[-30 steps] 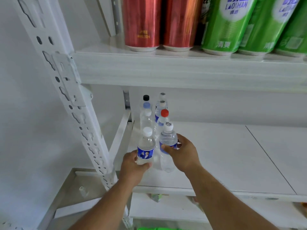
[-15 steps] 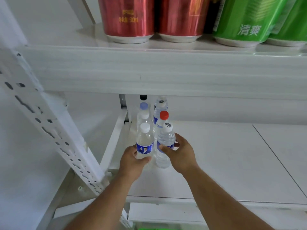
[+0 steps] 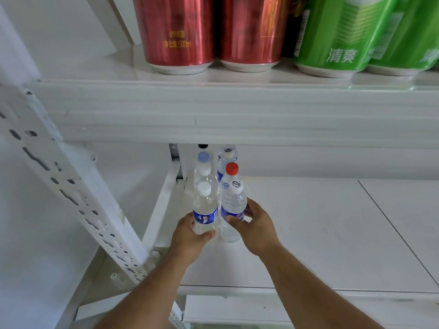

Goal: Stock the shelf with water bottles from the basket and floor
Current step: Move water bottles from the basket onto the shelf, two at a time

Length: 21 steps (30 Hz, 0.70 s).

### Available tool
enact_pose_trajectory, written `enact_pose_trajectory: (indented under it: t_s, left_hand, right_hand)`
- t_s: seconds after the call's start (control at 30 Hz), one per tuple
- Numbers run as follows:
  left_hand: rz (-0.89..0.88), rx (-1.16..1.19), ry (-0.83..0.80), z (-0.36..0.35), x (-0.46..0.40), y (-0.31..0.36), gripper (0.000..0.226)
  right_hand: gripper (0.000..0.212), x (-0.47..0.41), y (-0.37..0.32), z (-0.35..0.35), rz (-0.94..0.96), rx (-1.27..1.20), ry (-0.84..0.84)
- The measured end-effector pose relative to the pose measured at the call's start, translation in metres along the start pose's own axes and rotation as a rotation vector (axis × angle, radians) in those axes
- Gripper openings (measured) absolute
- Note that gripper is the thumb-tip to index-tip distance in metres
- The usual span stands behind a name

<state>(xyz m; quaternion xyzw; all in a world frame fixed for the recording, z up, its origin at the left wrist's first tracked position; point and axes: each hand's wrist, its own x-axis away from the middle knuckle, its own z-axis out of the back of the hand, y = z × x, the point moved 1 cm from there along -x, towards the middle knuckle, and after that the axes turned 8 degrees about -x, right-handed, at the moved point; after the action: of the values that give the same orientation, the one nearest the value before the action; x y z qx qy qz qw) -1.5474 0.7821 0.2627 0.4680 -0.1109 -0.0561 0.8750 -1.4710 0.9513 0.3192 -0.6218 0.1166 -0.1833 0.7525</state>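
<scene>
Two water bottles stand upright side by side at the left end of the white shelf (image 3: 308,233): the left bottle (image 3: 205,210) gripped by the left hand (image 3: 190,241), the right bottle (image 3: 232,210) by the right hand (image 3: 255,230). More bottles (image 3: 226,162) line up behind; red cans (image 3: 175,34) sit above.

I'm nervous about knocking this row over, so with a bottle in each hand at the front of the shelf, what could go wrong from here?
1. The two held bottles, one in the left hand and one in the right hand, stand close behind the red-capped bottle; a push could topple the row.
2. The upper shelf beam hangs low; lifting might strike the caps.
</scene>
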Motion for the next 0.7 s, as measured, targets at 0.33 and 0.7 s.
enact_pose_trajectory:
  t_s: [0.33,0.7]
  left_hand:
    - [0.006,-0.228,0.048,0.004,0.048,-0.005,0.073]
    - [-0.127,-0.891,-0.195,0.011,0.121,0.006,0.081]
  right_hand:
    - [0.078,0.026,0.02,0.004,-0.165,0.128,0.031]
    - [0.076,0.117,0.033,0.014,-0.054,0.901,-0.255]
